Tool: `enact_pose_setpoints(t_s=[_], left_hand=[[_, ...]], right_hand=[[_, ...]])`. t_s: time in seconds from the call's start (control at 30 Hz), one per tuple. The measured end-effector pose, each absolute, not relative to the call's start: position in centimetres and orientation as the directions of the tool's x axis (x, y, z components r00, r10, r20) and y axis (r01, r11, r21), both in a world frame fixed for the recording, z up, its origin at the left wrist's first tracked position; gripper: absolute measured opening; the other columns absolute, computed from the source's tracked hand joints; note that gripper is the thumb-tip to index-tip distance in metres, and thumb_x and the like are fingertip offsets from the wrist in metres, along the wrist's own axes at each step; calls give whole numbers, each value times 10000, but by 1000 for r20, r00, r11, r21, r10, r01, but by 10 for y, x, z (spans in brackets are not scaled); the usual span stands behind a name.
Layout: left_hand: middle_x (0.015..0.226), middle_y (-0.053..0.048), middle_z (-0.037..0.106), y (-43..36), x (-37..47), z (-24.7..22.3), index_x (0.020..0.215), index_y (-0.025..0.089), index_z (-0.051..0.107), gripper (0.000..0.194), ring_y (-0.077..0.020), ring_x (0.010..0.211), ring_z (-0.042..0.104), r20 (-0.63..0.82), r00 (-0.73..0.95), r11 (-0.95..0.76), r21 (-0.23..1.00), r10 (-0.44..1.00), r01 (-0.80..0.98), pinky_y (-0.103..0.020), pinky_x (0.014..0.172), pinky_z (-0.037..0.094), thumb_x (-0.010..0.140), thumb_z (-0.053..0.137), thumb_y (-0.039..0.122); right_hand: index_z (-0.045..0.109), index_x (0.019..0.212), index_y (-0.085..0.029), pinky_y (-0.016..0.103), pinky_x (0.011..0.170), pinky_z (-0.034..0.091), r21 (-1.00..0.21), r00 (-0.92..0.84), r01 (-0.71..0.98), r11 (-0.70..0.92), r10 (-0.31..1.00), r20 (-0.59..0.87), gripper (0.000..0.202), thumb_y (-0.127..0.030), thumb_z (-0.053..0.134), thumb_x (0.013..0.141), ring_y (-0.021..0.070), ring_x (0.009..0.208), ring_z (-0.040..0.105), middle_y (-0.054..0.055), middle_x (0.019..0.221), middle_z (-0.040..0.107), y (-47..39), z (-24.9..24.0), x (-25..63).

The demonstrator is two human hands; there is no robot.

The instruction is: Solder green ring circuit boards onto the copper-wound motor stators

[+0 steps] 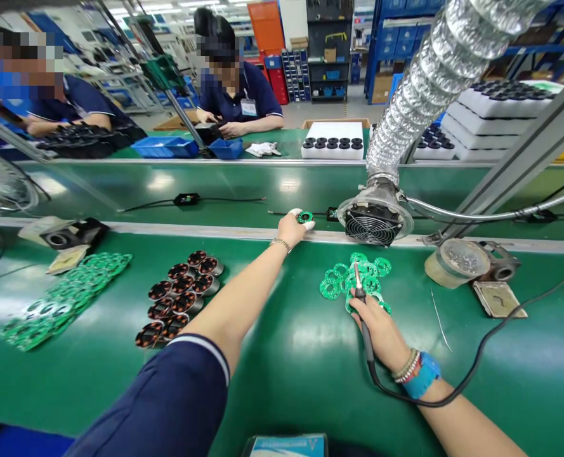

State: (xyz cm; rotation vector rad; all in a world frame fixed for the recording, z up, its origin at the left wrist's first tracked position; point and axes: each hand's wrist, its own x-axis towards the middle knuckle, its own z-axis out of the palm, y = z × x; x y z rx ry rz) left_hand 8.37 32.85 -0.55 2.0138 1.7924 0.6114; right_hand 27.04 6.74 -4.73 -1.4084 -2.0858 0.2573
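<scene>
Far forward, near the back rail of the bench, my left hand [291, 230] is closed on a round green circuit board [305, 218] with a dark centre. Pale coverings show on its fingertips. My right hand [375, 324] grips a soldering iron [361, 303], its tip pointing up and away from me. Beneath the iron and fingers lies a loose pile of ring-shaped green circuit boards [332, 284], partly hidden by that hand. Several copper-wound motor stators [184, 284] stand in rows left of my left forearm.
A panel of green boards [67, 298] lies far left. An extractor fan [374, 225] hangs from a foil duct [419, 89]. To the right are a plastic tub [457, 261], a sponge tray [499, 299] and solder wire [439, 320]. The iron's black cord [476, 358] crosses my right wrist. Two people sit opposite.
</scene>
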Motion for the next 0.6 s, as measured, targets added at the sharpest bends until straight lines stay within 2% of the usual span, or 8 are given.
enact_pose_setpoints(t_s=[0.17,0.27,0.37,0.43,0.5,0.6], left_hand=[[1163,-197,596,350,93,-13,1321,70,369,663,-275,1082,563,36,80,-88,460,996,883,-333,883,429,786,584,397],[1295,-177,498,328,80,-13,1386,111,259,749,-271,1172,487,58,132,-144,368,990,919,-336,948,382,782,574,423],[1433,-84,341,295,48,-6,1350,224,349,677,-274,1284,336,51,190,-196,240,981,951,-385,1050,257,767,559,496],[1456,-48,301,275,14,5,1303,272,420,647,-309,1318,250,13,177,-177,155,984,972,-469,1073,168,745,532,579],[1454,-76,294,261,-28,20,1287,264,447,684,-370,1318,204,-34,109,-106,76,993,991,-564,1049,118,725,487,652],[1377,-193,367,250,-88,40,1297,201,447,774,-455,1233,308,-137,-44,41,-22,990,999,-652,944,214,717,399,711]], right_hand=[[436,1235,-210,396,911,483,-460,-273,777,430,889,369,373,-108,413,877,237,1162,491,130,1258,502,69,-50,273],[425,1241,-204,402,931,470,-449,-288,777,441,884,369,375,-106,407,880,236,1168,484,131,1261,495,68,-54,275],[414,1253,-212,423,933,464,-428,-297,775,465,866,403,377,-134,424,884,245,1158,490,131,1271,482,71,-59,278],[419,1247,-206,433,935,459,-407,-308,770,492,845,438,372,-151,443,881,255,1158,489,136,1271,481,74,-60,278],[441,1223,-191,437,936,456,-386,-317,766,514,824,469,352,-163,465,873,261,1145,497,144,1247,498,76,-58,278],[471,1185,-177,439,925,462,-355,-327,767,534,802,499,321,-170,481,864,263,1111,520,150,1198,530,76,-53,276]])
